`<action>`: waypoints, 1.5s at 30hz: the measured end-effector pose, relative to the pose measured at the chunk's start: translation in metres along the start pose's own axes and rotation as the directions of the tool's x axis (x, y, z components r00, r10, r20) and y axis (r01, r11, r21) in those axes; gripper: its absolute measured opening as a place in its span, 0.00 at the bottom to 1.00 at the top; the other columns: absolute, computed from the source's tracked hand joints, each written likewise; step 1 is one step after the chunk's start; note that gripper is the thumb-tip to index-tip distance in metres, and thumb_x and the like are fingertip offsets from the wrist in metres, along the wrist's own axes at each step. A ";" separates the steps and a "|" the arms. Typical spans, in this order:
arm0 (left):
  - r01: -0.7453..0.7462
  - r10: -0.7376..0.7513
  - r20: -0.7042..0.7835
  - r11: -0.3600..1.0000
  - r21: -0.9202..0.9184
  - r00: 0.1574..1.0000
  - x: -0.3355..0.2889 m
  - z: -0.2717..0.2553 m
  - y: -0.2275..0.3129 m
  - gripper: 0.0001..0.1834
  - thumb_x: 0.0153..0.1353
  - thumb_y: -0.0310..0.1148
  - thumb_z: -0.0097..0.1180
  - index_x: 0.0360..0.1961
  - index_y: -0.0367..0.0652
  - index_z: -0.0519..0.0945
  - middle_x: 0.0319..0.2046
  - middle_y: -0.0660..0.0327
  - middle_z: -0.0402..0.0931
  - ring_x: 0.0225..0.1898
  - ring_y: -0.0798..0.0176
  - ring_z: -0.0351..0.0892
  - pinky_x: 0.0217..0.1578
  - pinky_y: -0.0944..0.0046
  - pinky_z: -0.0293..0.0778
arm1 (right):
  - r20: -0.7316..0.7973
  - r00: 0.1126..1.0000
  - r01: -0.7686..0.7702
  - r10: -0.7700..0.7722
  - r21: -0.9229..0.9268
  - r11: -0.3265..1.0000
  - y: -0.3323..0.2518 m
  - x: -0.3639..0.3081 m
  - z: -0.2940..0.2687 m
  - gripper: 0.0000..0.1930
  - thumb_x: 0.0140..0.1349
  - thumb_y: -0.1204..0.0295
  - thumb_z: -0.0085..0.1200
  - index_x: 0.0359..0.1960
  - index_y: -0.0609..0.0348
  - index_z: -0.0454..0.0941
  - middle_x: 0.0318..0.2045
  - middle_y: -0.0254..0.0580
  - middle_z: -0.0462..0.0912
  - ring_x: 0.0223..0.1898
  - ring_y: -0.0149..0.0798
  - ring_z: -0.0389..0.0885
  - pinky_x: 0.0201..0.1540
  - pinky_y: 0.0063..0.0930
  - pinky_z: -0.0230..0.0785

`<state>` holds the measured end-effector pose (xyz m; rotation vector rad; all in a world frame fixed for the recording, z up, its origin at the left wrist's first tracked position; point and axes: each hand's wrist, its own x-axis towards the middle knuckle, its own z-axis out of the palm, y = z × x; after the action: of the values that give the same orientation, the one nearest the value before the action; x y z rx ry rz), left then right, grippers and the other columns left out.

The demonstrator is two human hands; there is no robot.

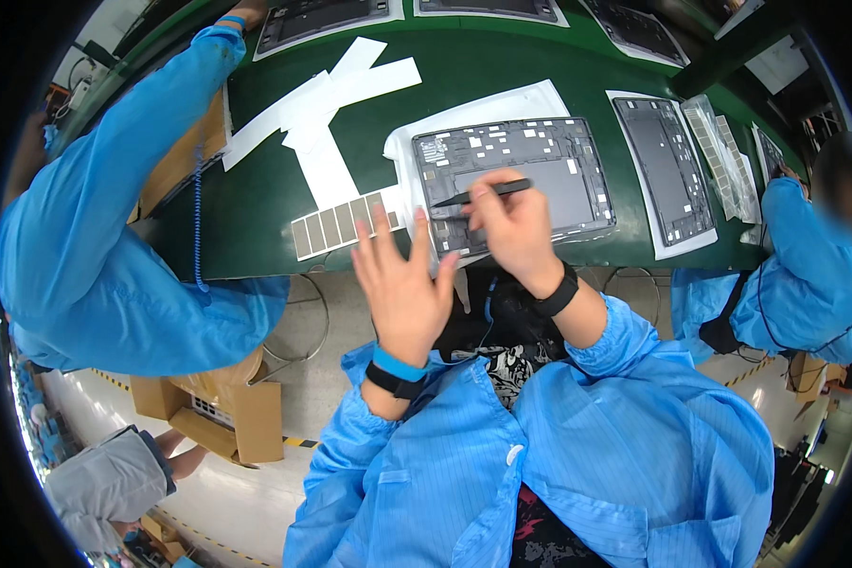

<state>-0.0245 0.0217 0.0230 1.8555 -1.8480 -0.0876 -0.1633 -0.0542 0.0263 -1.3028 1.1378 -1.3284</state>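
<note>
In front of me a dark tablet housing, dotted with small white and grey patches, lies on a white foam sheet. My right hand is closed around a slim black pointed tool, apparently tweezers. Its tip points left, over the housing's left part; I cannot tell whether it touches. Fingers spread, my left hand is at the housing's lower left corner and holds nothing. Its fingertips reach over the right end of a white sheet of grey rectangular stickers, hiding part of it.
White paper strips lie crossed on the green table. Another housing and bagged sticker sheets are to the right. Co-workers in blue sleeves flank me; a coiled blue cord hangs at left. A cardboard box stands behind.
</note>
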 end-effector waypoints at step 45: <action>-0.345 0.405 0.135 0.879 -0.329 0.904 0.048 0.087 0.140 0.29 0.59 0.31 0.59 0.58 0.27 0.66 0.61 0.40 0.63 0.64 0.38 0.62 0.62 0.50 0.64 | 0.053 0.996 -0.050 0.071 -0.330 0.943 -0.006 0.033 -0.226 0.08 0.64 0.73 0.53 0.40 0.67 0.78 0.27 0.35 0.80 0.25 0.25 0.78 0.28 0.19 0.70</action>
<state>-0.1842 -0.0425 0.0178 1.2950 -2.1644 -0.4056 -0.3899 -0.0840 0.0347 -1.5235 1.3849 -1.0740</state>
